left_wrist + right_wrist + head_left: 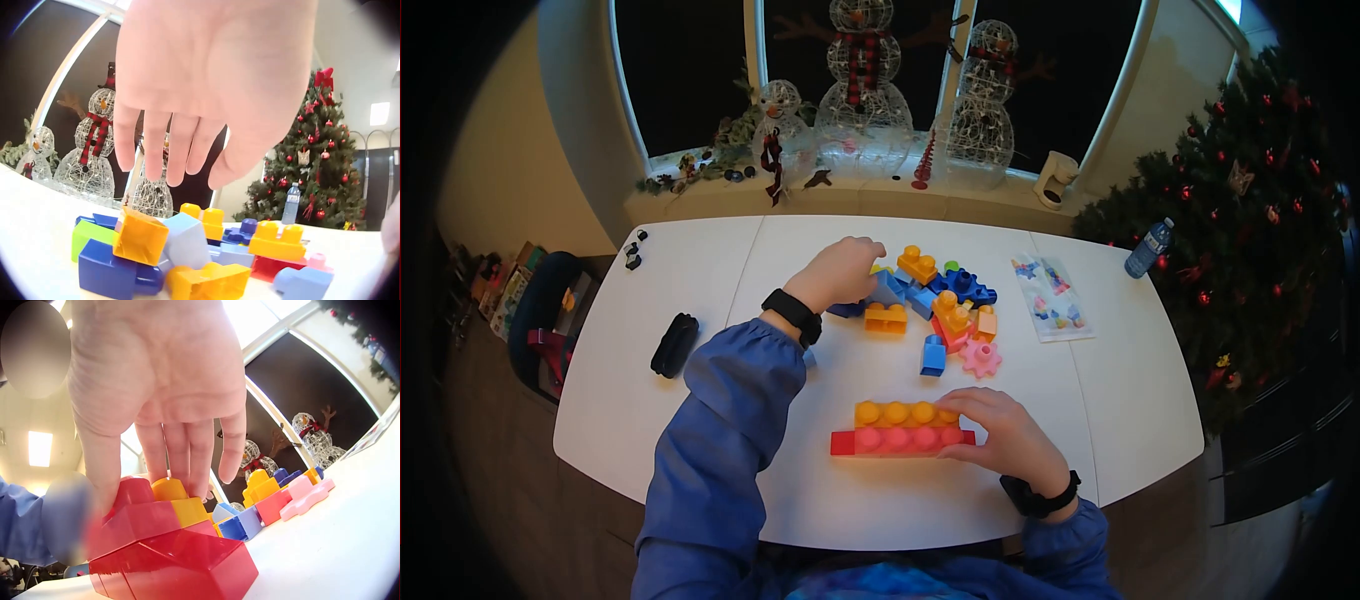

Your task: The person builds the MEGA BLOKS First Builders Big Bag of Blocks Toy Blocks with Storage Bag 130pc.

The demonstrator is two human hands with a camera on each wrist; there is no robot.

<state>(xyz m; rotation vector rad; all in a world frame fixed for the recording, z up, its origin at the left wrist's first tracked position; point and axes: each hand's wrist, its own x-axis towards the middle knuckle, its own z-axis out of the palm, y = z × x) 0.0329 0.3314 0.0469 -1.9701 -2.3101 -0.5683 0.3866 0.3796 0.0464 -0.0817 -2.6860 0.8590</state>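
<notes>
My left hand (838,272) hovers over a pile of toy building blocks, fingers stretched loosely downward, nothing between them. Under it in the left wrist view lie an orange block (141,236), a dark blue block (107,269), a pale blue block (187,240) and a green block (91,241). Near the table's front, my right hand (1010,432) pinches the right end of a built stack of blocks (897,440). A yellow-orange row and a pinkish-red row of studs sit side by side on a longer red base. Its thumb presses the red side, its fingers the yellow side.
A pink gear-shaped piece (981,356) and a small blue block (933,356) lie between pile and stack. A printed sheet (1051,297) and a water bottle (1149,248) are at the right. A black case (674,346) lies at the left.
</notes>
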